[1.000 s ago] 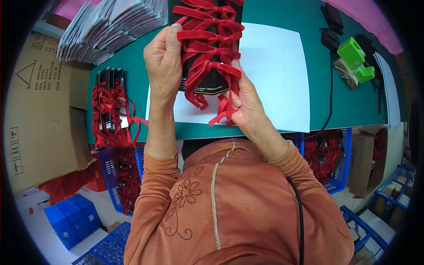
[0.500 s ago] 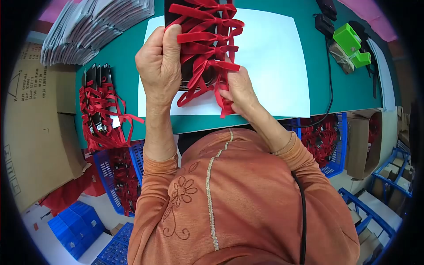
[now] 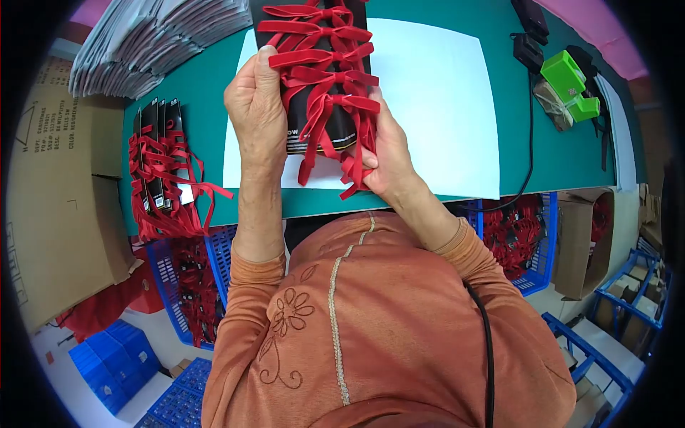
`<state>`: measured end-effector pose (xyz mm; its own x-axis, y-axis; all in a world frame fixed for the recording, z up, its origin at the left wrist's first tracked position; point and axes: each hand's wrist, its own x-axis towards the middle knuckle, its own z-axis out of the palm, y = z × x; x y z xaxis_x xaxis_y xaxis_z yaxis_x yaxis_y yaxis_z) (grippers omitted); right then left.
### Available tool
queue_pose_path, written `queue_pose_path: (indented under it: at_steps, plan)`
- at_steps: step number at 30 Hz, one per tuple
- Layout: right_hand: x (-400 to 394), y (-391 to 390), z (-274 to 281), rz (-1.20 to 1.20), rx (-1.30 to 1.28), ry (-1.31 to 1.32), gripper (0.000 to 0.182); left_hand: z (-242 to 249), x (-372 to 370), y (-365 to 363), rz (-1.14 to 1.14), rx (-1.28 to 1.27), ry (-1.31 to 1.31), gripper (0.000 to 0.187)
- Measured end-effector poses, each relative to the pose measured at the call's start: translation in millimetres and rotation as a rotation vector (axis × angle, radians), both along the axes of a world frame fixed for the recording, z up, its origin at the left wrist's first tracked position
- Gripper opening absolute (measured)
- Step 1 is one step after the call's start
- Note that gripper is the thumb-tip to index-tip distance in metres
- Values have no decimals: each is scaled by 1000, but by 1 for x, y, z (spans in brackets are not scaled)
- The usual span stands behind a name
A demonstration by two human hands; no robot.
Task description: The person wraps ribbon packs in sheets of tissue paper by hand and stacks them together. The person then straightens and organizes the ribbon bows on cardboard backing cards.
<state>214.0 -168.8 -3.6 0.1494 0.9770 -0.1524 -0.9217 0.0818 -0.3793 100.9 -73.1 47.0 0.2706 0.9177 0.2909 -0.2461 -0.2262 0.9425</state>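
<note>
Black card (image 3: 293, 127) with red bows (image 3: 337, 77) is over the white sheet (image 3: 435, 107) on the desk (image 3: 207, 78). My left hand (image 3: 260, 107) grips its left edge; right hand (image 3: 392, 155) at lower right, can't tell its grip.

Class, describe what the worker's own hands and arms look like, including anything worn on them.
Both the left hand and right hand are bare, with no gloves, rings or watch visible. Rusty-orange long sleeves end in banded cuffs on the forearms, leaving the wrists uncovered.
</note>
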Motion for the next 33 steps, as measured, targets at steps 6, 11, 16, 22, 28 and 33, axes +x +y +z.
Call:
queue_pose_path:
  at_steps: [6, 11, 16, 22, 28, 33]
  plan:
    - [4, 2, -15, 212, 290, 435, 32, -4, 17, -5, 75, 10, -30, 28]
    - [8, -2, 0, 73, 96, 300, 30, 1, 31, -17, 26, -170, -199, 22]
    - [18, -3, 7, -23, -36, 226, 28, 7, 35, -23, 119, -143, -352, 13]
    - [18, -2, 22, -123, -44, 187, 28, -12, 34, -17, 249, 315, -335, 7]
    - [23, -3, 22, -50, 92, 95, 28, -21, 28, -13, 218, 394, -165, 8]
    - [17, 1, 25, -68, 74, 6, 26, -22, 29, -17, 300, 372, -94, 8]
